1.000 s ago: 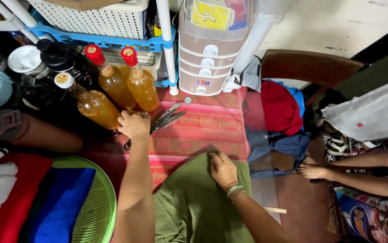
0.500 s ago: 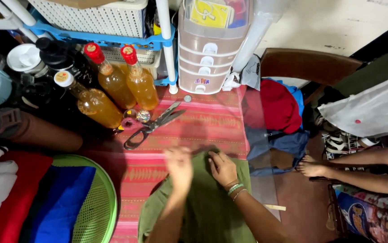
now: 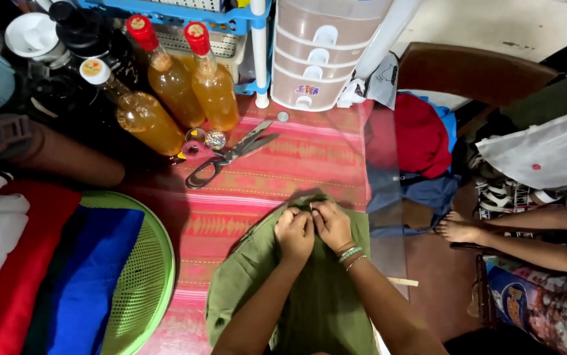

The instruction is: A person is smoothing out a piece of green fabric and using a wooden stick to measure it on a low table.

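Head view, looking down. Left hand (image 3: pixel 294 233) and right hand (image 3: pixel 331 225) meet at the far edge of a green cloth (image 3: pixel 316 296), which lies on a striped red mat (image 3: pixel 277 184). Both hands' fingers are curled shut, pinching the cloth's edge between them; whether they also hold something small cannot be told. Pinching close together probably keeps the fabric taut at one spot. Beads circle the right wrist. A green basket (image 3: pixel 142 289) of folded cloth sits at left. Beyond the hands, scissors (image 3: pixel 227 156) lie shut on the mat, within reach. Farther off stand amber bottles (image 3: pixel 185 98) and a drawer unit (image 3: pixel 319 52). Another person's feet (image 3: pixel 461 230) rest at right.
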